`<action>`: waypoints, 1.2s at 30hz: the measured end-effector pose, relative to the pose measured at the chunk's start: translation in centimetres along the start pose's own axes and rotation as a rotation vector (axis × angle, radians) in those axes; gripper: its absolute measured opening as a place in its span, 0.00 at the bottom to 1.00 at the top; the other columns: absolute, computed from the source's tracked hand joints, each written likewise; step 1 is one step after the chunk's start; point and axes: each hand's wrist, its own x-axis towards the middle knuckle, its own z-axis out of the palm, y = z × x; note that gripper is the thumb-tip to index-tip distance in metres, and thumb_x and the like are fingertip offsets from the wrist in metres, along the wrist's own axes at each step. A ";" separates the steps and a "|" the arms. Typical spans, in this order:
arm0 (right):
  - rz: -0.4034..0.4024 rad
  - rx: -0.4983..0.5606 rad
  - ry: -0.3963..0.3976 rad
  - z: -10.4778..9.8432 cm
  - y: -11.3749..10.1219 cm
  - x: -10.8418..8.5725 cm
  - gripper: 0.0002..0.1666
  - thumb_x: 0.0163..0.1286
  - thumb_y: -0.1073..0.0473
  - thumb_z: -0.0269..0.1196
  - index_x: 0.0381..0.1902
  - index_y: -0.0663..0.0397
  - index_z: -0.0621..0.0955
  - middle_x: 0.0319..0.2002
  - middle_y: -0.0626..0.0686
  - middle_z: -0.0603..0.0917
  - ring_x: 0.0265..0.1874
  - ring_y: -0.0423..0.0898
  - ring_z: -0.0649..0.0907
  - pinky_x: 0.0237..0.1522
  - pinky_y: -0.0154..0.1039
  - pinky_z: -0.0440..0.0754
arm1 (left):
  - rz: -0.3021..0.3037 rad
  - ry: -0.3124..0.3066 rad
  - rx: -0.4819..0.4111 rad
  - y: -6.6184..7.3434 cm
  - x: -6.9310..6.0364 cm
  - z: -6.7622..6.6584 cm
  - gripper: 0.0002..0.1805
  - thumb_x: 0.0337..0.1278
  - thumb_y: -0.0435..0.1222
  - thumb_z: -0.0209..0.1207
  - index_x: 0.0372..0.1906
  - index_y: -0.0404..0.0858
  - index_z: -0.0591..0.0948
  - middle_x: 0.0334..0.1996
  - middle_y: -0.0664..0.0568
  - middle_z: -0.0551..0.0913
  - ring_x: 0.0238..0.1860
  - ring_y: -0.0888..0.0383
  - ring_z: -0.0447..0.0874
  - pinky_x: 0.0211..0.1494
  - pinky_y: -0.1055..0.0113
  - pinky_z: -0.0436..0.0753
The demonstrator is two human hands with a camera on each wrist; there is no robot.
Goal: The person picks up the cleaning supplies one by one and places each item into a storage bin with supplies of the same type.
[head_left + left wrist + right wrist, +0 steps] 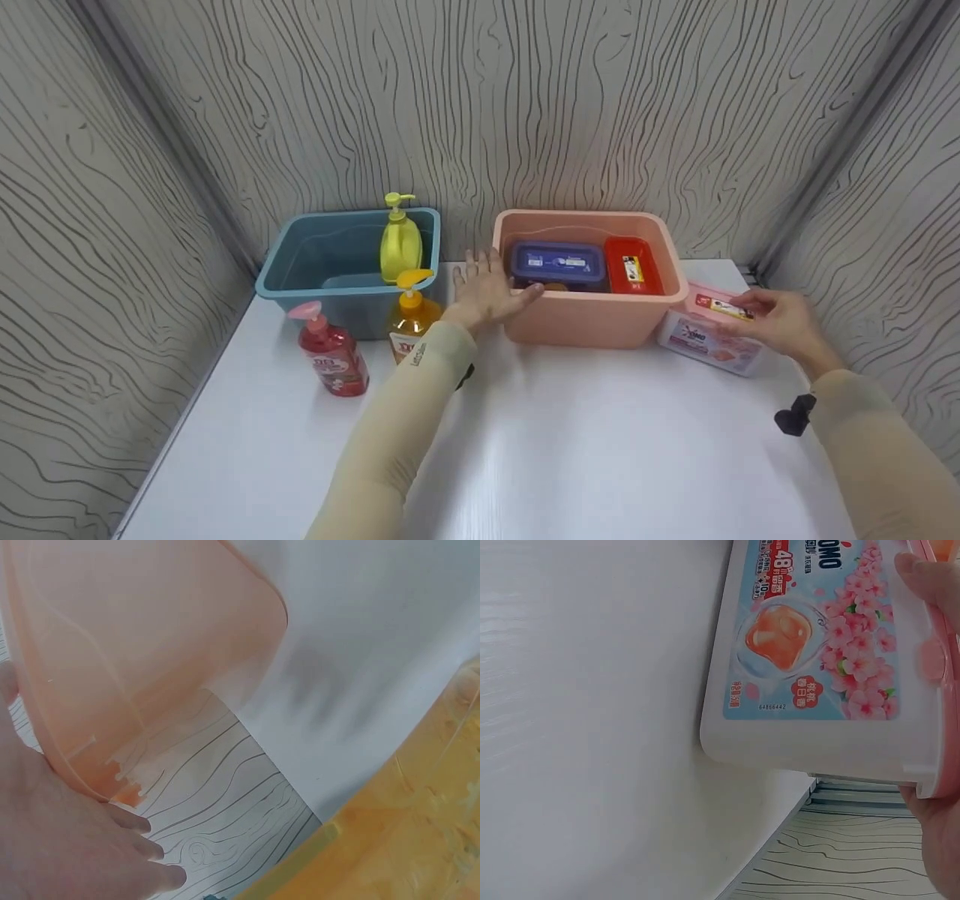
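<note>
My left hand (486,295) is spread with straight fingers at the left end of the pink bin (592,319); in the left wrist view the hand (67,840) touches the bin's rim (56,757). Inside that bin are a blue-lidded box (559,264) and a red box (634,266). To the bin's right, my right hand (784,326) grips the pink lid of a white OMO box (709,346). The right wrist view shows the thumb on the near side of the box (817,742) and other fingers at the lid's far side.
A blue-grey bin (337,304) at the left holds a yellow-green pump bottle (401,244). In front of it stand a red pump bottle (335,364) and an orange pump bottle (412,315), the latter close to my left forearm. Patterned panels (480,112) enclose the white table (570,450).
</note>
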 end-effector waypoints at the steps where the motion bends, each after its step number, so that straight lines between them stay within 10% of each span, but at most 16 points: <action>1: 0.003 -0.002 0.003 -0.1 0.0 -0.1 0.47 0.63 0.35 0.85 0.68 0.60 0.85 0.63 0.67 0.87 0.51 0.51 0.78 0.41 0.23 0.78 | 0.001 0.000 -0.004 0.0 0.0 0.0 0.69 0.69 0.79 0.48 0.94 0.35 0.41 0.95 0.37 0.42 0.96 0.37 0.36 0.97 0.36 0.42; 16: -0.008 -0.045 0.045 -1.6 0.0 -1.7 0.48 0.64 0.35 0.84 0.68 0.63 0.85 0.66 0.73 0.85 0.58 0.60 0.80 0.46 0.26 0.74 | -0.008 0.002 -0.004 0.2 -0.2 0.2 0.70 0.68 0.80 0.48 0.94 0.37 0.41 0.95 0.39 0.41 0.96 0.38 0.34 0.97 0.37 0.42; 23: 0.059 0.001 0.050 -2.8 -0.5 -2.5 0.53 0.63 0.31 0.83 0.72 0.61 0.82 0.73 0.74 0.80 0.67 0.69 0.78 0.63 0.59 0.83 | -0.003 0.002 -0.011 0.1 -0.3 0.1 0.70 0.67 0.81 0.48 0.94 0.37 0.40 0.95 0.39 0.41 0.96 0.37 0.36 0.97 0.37 0.42; 30: 0.011 -0.060 0.063 -4.2 -1.1 -2.8 0.49 0.65 0.32 0.82 0.69 0.61 0.84 0.68 0.72 0.84 0.59 0.59 0.78 0.49 0.34 0.74 | 0.007 -0.004 0.008 0.0 -0.3 -0.1 0.70 0.67 0.82 0.46 0.94 0.36 0.40 0.95 0.39 0.41 0.96 0.37 0.35 0.98 0.37 0.42; 36: 0.000 -0.076 0.067 -5.1 -1.4 -3.2 0.51 0.65 0.29 0.81 0.70 0.61 0.83 0.69 0.72 0.83 0.60 0.61 0.78 0.50 0.40 0.77 | 0.005 0.002 -0.009 0.0 -0.4 0.0 0.69 0.69 0.79 0.48 0.94 0.36 0.41 0.95 0.39 0.42 0.96 0.37 0.35 0.97 0.35 0.42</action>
